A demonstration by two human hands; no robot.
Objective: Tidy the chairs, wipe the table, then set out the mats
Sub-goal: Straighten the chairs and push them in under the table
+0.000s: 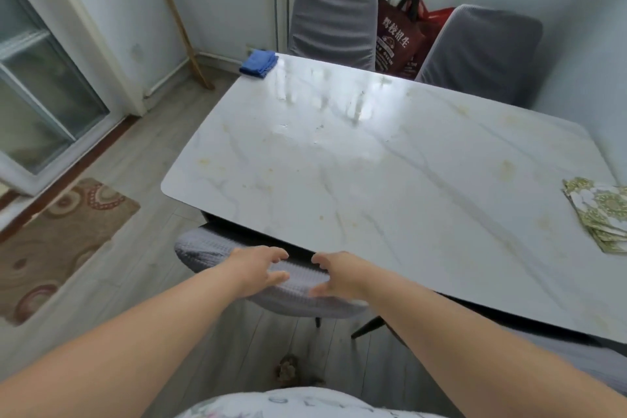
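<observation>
The near grey-covered chair is tucked under the front edge of the white marble-look table. My left hand and my right hand sit side by side at the top of its backrest. On each hand the spread fingers lie over the top and the thumb lies lower on the fabric. Two more grey chairs stand at the far side, one at the left and one at the right. A folded blue cloth lies on the far left corner. A stack of green patterned mats rests at the right edge.
Red-brown bags stand between the far chairs under the window. A wooden stick leans on the left wall beside a glass door. A patterned rug covers the floor at the left. Yellowish stains mark the tabletop.
</observation>
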